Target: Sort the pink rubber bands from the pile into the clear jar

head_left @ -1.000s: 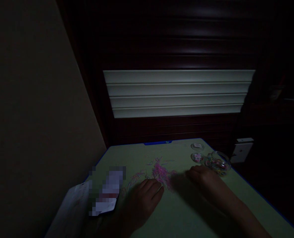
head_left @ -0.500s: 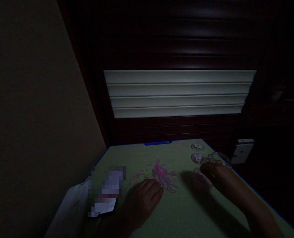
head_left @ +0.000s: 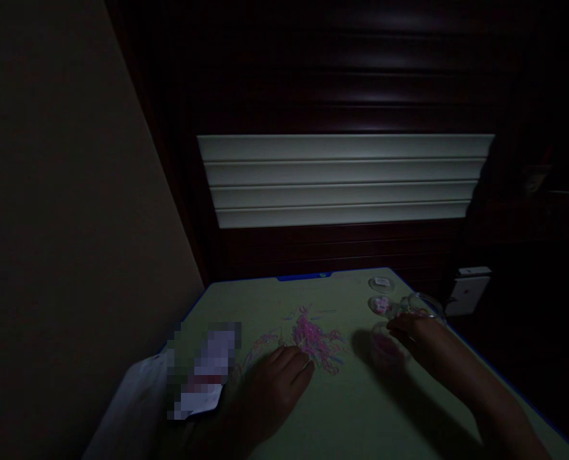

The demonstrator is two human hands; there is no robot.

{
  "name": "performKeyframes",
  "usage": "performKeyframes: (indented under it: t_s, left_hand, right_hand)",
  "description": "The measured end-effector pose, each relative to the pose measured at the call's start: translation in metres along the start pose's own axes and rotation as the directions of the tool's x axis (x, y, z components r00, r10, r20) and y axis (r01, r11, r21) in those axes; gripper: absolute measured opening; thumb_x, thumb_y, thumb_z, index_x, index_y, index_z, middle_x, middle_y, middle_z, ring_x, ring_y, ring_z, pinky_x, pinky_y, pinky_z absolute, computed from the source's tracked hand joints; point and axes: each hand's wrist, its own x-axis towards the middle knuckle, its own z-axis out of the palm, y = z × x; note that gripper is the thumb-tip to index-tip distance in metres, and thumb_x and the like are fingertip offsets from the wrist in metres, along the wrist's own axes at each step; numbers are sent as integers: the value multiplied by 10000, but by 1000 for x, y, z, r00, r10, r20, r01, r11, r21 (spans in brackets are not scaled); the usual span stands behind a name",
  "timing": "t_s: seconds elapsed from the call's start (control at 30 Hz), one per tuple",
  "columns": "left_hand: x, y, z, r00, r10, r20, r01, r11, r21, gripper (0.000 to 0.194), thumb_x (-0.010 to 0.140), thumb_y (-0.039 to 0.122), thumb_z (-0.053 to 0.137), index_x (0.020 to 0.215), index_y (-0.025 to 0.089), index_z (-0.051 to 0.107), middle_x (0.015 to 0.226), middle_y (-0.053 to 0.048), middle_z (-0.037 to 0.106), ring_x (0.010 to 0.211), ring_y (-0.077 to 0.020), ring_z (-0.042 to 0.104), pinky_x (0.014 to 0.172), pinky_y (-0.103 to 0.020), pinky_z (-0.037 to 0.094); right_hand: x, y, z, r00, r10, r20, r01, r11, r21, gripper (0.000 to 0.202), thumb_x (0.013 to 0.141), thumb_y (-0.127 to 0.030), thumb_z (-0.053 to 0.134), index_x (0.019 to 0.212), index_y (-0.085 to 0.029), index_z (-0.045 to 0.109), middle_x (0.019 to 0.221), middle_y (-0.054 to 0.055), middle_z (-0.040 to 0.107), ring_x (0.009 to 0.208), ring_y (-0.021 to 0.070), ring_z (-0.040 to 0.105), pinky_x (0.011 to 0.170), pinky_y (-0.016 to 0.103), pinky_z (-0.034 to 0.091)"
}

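The left hand [head_left: 275,383] lies flat and open at lower centre, its fingertips touching the pink loop pile [head_left: 316,337]. The right hand [head_left: 421,338] cups a small clear container [head_left: 386,345] at centre right. This looks like a sorting step; picking single loops needs a fine pinch.

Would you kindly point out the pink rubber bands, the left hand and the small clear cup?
pink rubber bands [head_left: 313,335], head view, middle of the pile.
left hand [head_left: 277,386], head view, back of the hand.
small clear cup [head_left: 385,345], head view, its side wall.
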Motion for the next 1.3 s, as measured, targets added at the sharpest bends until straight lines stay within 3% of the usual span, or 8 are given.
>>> performKeyframes:
  t_s: [0.3,0.5,0.73,0.93,1.1,1.2,1.3]
  left_hand:
    - [0,-1,1,1000,2,13,-2,1000,-2,201,933,93,377,992,109,569,913,-74,603,837,-204,543,736,-347,476]
    - [0,-1,4,994,-39,100,38,999,18,154,913,92,428,972,131,565,905,-61,591,827,-201,535,732,-340,468]
    - [-2,-2,6,961,-152,231,136,987,81,146,844,36,512,916,153,563,900,-41,581,836,-200,528,748,-339,464]
    - [0,-9,4,887,-329,323,297,944,145,191,829,7,493,904,164,571,929,-41,583,876,-198,533,796,-340,466]
    - [5,-10,-4,837,-408,366,374,913,162,178,848,30,469,863,168,581,929,-48,585,888,-194,534,826,-338,455]
    - [4,-9,-4,837,-425,344,401,905,144,177,872,55,451,848,164,588,907,-55,586,880,-194,538,828,-342,454]
    - [1,-11,0,870,-416,266,396,910,127,190,889,68,429,864,161,591,876,-54,582,880,-197,541,832,-354,450]
  right_hand:
    - [-2,-8,-2,997,-36,-72,36,999,-4,264,881,-145,436,923,-184,693,952,102,689,839,218,634,750,329,440]
    - [0,-27,1,984,-119,-132,118,993,-13,223,874,-144,464,939,-191,673,916,83,677,804,198,630,734,302,441]
    - [2,-50,12,970,-226,-87,222,973,-60,208,890,-124,469,905,-186,667,828,63,656,759,173,597,686,259,410]
    - [5,-65,21,965,-263,19,264,960,-91,196,871,-94,487,852,-179,662,778,43,637,734,152,579,677,238,373]
    - [3,-75,21,963,-259,68,263,964,-50,161,837,-88,518,814,-176,650,780,38,635,724,137,570,644,213,358]
    - [2,-77,19,962,-262,76,266,963,-45,153,831,-98,520,835,-177,650,794,43,639,730,144,569,657,221,362]
    - [2,-78,18,964,-251,91,257,964,-62,164,811,-71,525,831,-172,652,791,47,642,730,150,573,659,226,364]
